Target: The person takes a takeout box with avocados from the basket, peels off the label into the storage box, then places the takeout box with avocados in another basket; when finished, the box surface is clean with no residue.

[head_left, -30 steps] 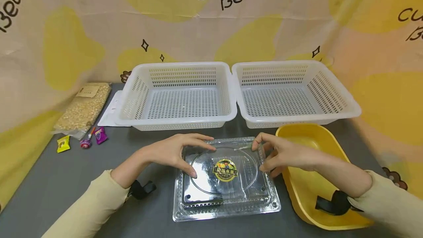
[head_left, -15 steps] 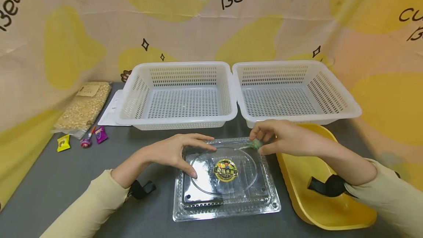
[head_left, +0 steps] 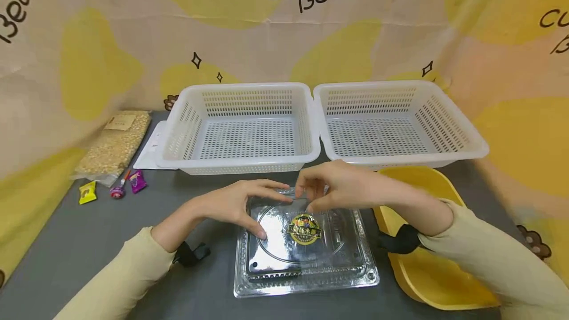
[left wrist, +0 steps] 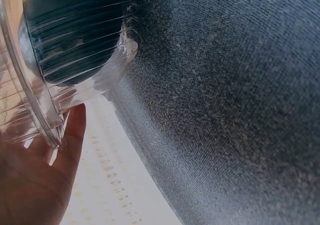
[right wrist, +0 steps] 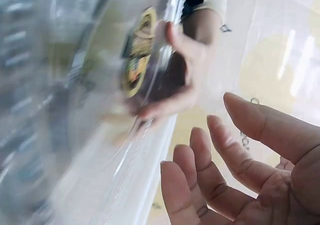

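Note:
A clear plastic fruit container (head_left: 306, 265), its lid closed and marked with a round gold-and-black sticker (head_left: 304, 229), lies flat on the dark table. My left hand (head_left: 233, 206) rests on its left side, thumb and fingers spread; in the left wrist view some fingers (left wrist: 72, 140) reach past the container's edge. Above the lid's far right part hovers my right hand (head_left: 335, 184). In the right wrist view its fingers (right wrist: 220, 190) are loosely bent and separate, with nothing between them. The hand hides the container's far right corner in the head view.
Two white perforated baskets (head_left: 237, 164) stand side by side behind. A yellow basin (head_left: 444, 280) is at the right, under the right forearm. On the left lie a bag of grain (head_left: 115, 147), a lollipop (head_left: 117, 191), and yellow (head_left: 87, 192) and purple (head_left: 138, 181) wrapped candies.
My right hand has moved from the container's right edge leftward over the lid. A small green thing near its fingertips half a second ago is out of sight. The left hand has stayed still.

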A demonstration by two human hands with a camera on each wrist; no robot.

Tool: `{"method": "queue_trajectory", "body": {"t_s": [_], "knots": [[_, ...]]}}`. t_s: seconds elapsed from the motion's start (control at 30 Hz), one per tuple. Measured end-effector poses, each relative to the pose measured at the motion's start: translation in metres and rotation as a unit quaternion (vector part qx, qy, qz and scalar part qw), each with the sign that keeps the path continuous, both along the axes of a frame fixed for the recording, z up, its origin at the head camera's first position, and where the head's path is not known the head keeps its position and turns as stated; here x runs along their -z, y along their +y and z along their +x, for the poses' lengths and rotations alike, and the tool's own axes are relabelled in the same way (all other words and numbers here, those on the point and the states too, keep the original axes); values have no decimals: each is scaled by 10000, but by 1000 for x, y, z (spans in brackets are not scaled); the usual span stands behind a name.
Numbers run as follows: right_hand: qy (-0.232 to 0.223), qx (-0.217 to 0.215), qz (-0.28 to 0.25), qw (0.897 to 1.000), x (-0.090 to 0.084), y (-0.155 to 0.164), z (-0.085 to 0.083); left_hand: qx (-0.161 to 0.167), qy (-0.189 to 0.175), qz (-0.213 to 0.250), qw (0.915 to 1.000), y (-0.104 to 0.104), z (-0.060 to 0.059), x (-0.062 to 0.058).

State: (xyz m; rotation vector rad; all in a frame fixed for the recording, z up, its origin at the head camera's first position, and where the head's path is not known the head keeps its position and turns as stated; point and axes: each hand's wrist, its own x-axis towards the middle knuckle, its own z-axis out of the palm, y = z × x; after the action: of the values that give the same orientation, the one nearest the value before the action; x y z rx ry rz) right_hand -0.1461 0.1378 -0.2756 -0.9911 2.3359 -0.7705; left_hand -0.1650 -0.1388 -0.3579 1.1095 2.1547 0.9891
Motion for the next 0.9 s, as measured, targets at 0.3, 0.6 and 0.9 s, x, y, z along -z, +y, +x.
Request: {"method": "queue_trajectory", "body": {"t_s": [0.3, 0.6, 0.9], "knots": [[-307, -322, -95, 9990, 2, -20, -5, 68, 66, 91, 9999, -1, -2, 2], [-902, -515, 209, 9944, 12, -25, -14, 80, 92, 31, 9999, 0, 0, 0], [-676, -341, 736, 9944, 16, -25, -15, 65, -21, 54, 10000, 0, 1, -1]]}}
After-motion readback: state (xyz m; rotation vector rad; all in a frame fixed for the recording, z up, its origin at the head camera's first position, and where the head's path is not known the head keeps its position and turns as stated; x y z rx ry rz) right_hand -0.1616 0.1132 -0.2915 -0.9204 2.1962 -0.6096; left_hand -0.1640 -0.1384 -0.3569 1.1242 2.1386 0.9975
